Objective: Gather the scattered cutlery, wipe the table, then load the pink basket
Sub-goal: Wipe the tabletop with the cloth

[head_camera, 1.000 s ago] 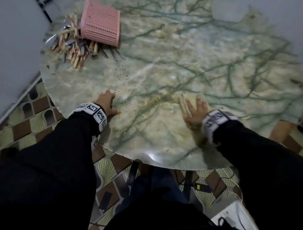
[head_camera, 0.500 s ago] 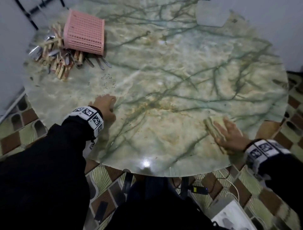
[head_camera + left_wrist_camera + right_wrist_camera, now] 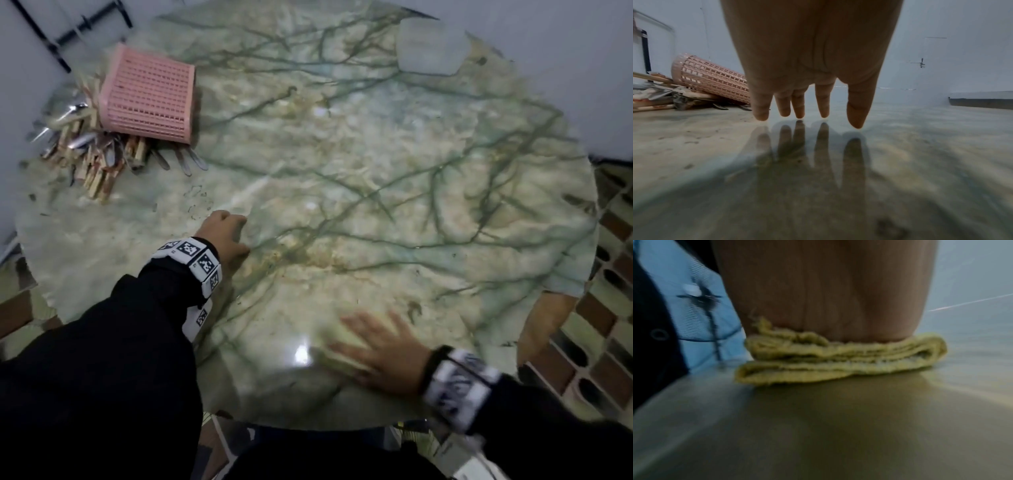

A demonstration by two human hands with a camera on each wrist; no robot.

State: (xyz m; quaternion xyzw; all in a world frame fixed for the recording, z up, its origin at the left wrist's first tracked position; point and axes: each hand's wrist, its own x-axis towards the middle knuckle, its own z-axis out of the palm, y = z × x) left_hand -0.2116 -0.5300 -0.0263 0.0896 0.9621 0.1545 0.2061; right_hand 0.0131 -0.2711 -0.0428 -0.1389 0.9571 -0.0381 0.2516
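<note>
**Cloth under the right palm, cutlery heap far-left**

The folded yellow cloth lies flat on the marble surface near its front edge, pinned beneath the right hand. That grip is spread: fingers straight and fanned, pressing down on the cloth without curling round it. In the head view the cloth's long side seems to run roughly along the near edge; motion blur smears both it and the hand, so its exact outline is hard to make out.

The left hand rests further in and to the left, holding nothing, fingers extended with their tips touching, or almost touching, the glossy top.

The pink basket lies tipped on its side at the far-left of the surface, leaning on the gathered cutlery, a heap of metal blades and wooden handles. Both sit well apart from the cloth, diagonally away from it; the left hand is the nearer of the two. My reading is that wiping is under way and loading has not begun.

Individual pieces in the heap cannot be counted, and some are hidden under the basket.
</note>
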